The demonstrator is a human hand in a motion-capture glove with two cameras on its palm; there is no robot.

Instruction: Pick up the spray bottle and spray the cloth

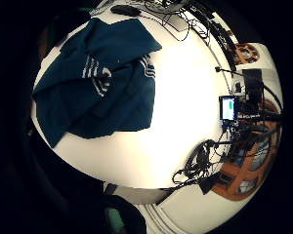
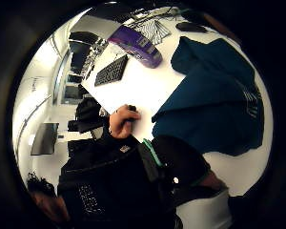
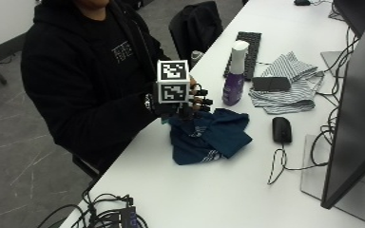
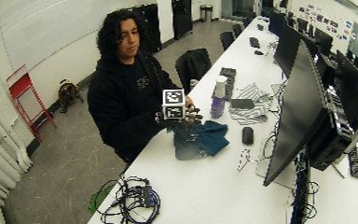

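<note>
A purple spray bottle (image 3: 235, 76) (image 4: 218, 100) (image 2: 136, 45) with a white top stands upright on the white table, just beyond a crumpled dark blue cloth (image 3: 211, 135) (image 4: 201, 137) (image 1: 102, 83) (image 2: 214, 95) with white stripes. My gloved right hand (image 3: 186, 107) (image 4: 182, 116) hovers over the near edge of the cloth, at the person's side of the table. Its fingers are relaxed and hold nothing. The bottle is a short way past the hand and apart from it. The person's bare left hand (image 2: 124, 121) rests at the table's edge.
A black keyboard (image 3: 245, 52) lies behind the bottle. A striped cloth (image 3: 290, 80) with a black flat object (image 3: 271, 84) on it lies to the right. A black mouse (image 3: 282, 129) sits by the blue cloth, before a monitor (image 3: 360, 118). Cables (image 3: 106, 213) lie at the near corner.
</note>
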